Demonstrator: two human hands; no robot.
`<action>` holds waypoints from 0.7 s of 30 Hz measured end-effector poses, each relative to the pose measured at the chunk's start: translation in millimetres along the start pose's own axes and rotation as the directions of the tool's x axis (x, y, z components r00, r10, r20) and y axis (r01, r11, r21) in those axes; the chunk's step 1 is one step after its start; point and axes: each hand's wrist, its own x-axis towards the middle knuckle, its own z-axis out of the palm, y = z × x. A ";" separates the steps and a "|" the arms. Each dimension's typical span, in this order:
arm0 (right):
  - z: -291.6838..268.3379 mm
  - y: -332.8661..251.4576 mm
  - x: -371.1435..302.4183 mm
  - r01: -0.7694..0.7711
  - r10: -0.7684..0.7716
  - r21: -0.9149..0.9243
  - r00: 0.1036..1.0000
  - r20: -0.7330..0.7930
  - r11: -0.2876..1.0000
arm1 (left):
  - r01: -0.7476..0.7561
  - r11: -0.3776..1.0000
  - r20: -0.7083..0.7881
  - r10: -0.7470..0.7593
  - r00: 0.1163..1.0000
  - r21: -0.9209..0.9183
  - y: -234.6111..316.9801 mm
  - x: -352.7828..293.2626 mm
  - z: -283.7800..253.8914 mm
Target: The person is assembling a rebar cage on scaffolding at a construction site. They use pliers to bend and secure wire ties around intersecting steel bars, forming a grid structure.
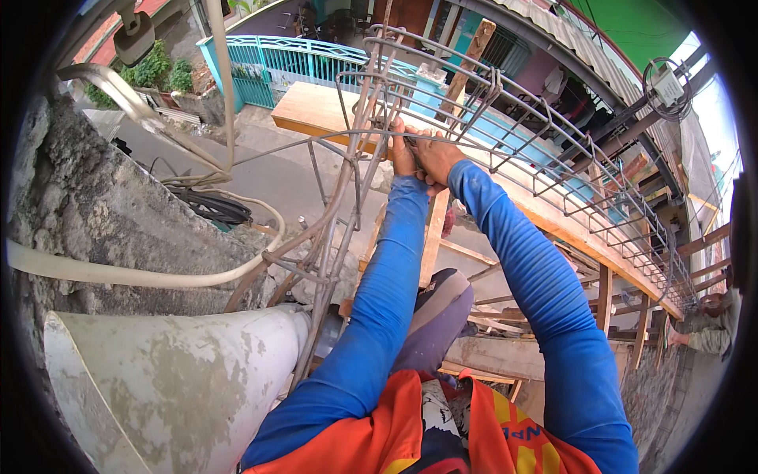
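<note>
Both my arms, in blue sleeves, reach forward to where a horizontal rebar cage (521, 118) meets upright rusty rebar bars (341, 186). My left hand (403, 154) is closed at this joint, its thumb pointing up along the steel. Right beside it and touching it, my right hand (436, 156) is closed too, with its fingers curled. What lies inside the fingers of either hand is hidden. Square stirrups (355, 103) ring the bars near my hands. Under the cage runs a long wooden formwork board (545, 212).
A large plaster-smeared pipe (174, 379) lies at the lower left, by a rough concrete wall (87, 182). A pale hose (150, 274) and coiled cables (209, 204) hang there. Timber props (604, 300) stand below the board. Another person's hand (677, 336) shows at far right. Beyond is a turquoise fence (316, 59).
</note>
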 end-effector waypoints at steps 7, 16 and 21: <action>-5.4 -28.3 -30.2 -0.192 0.301 0.698 0.953 -0.036 0.690 | -0.030 0.996 0.282 0.053 0.958 -0.087 12.1 19.6 -26.0; 1.3 13.9 -32.1 0.069 -0.352 -0.549 0.831 -0.430 0.833 | 0.057 0.935 -0.066 -0.036 0.997 0.351 -9.2 36.6 -18.4; 0.4 -7.1 -18.5 0.021 -0.172 -0.336 0.888 -0.426 0.942 | 0.074 0.978 0.188 -0.111 0.976 0.194 6.9 29.5 -39.6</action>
